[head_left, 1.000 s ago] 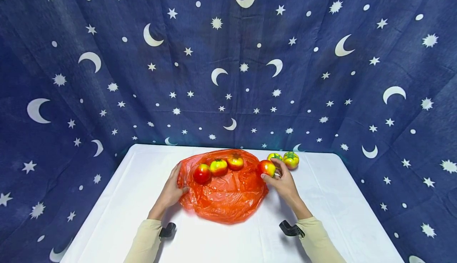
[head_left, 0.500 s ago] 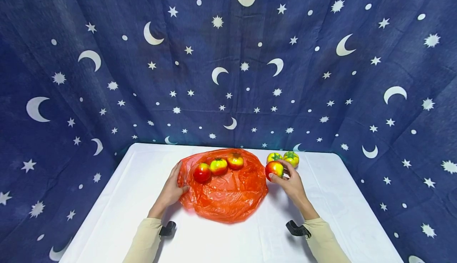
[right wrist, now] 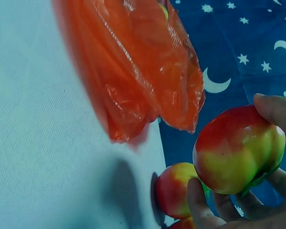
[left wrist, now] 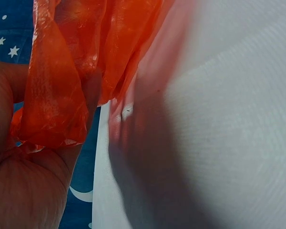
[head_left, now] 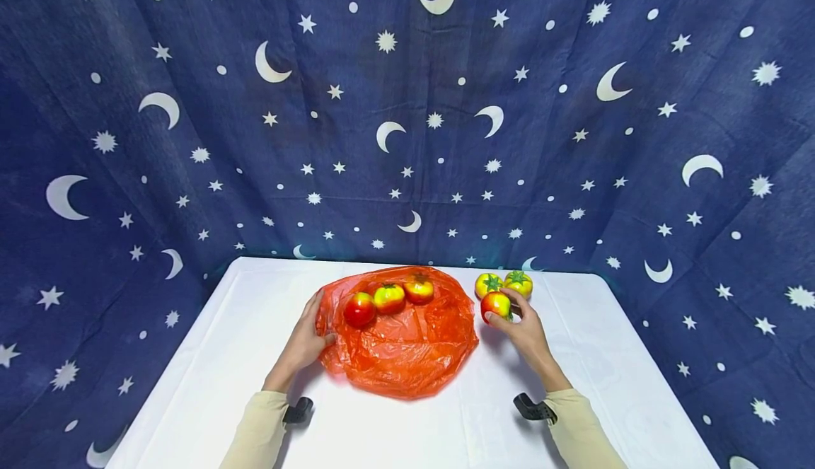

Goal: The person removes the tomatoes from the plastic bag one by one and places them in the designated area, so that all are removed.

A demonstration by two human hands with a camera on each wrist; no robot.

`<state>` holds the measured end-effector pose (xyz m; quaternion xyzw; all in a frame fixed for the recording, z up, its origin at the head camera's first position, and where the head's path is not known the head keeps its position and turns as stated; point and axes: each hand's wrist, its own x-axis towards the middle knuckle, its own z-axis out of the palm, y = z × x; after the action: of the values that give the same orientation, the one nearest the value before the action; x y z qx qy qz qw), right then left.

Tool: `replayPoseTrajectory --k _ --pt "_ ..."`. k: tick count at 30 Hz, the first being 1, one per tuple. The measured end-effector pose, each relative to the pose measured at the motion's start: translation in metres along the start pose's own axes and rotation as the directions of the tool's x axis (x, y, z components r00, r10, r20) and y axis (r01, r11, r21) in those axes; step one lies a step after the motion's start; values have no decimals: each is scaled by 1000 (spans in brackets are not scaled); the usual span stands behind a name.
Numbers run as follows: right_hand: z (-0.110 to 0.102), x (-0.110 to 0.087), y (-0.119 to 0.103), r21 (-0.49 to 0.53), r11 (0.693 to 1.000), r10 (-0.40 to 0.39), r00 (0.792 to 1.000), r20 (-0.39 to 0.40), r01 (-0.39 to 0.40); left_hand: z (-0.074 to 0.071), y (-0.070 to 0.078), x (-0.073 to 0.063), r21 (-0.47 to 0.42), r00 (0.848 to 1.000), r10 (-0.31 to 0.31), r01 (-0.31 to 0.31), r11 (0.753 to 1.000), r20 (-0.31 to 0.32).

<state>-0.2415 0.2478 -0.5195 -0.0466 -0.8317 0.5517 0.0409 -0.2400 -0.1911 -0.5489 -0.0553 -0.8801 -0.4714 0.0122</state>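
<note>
My right hand (head_left: 527, 333) pinches a red-and-yellow tomato (head_left: 494, 306) between thumb and fingers, off the bag's right edge. In the right wrist view this tomato (right wrist: 236, 150) is held above the table, its green calyx turned toward the palm. Just behind it sit two tomatoes (head_left: 489, 284) with green calyxes showing. A thin orange-red plastic bag (head_left: 407, 366) lies spread in the middle, with three tomatoes (head_left: 390, 299) in a row at its far half. My left hand (head_left: 304, 342) holds the bag's left edge, the film (left wrist: 55, 90) running between thumb and fingers.
The table has a white cloth (head_left: 210, 384), with its far edge close behind the bag and the tomatoes. A dark blue curtain (head_left: 356, 193) with moons and stars hangs behind. Each wrist wears a black camera mount (head_left: 533, 408).
My right hand has drawn its tomato rightward, away from the bag's edge, to just in front of the two tomatoes at the right. The left hand and the bag stay in place.
</note>
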Motion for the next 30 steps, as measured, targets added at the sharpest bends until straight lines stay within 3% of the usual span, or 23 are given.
replayPoseTrajectory --k 8,18,30 --pt "4 3 10 -64 997 -49 997 -56 46 0 -2 -1 2 1000 -7 7 1000 2" --pt "10 9 15 -95 995 24 996 -80 -32 1 0 -1 -5 1000 5 -5 1000 1" --pt "12 14 27 -134 991 2 996 -90 -14 4 5 2 -4 1000 2 -2 1000 5"
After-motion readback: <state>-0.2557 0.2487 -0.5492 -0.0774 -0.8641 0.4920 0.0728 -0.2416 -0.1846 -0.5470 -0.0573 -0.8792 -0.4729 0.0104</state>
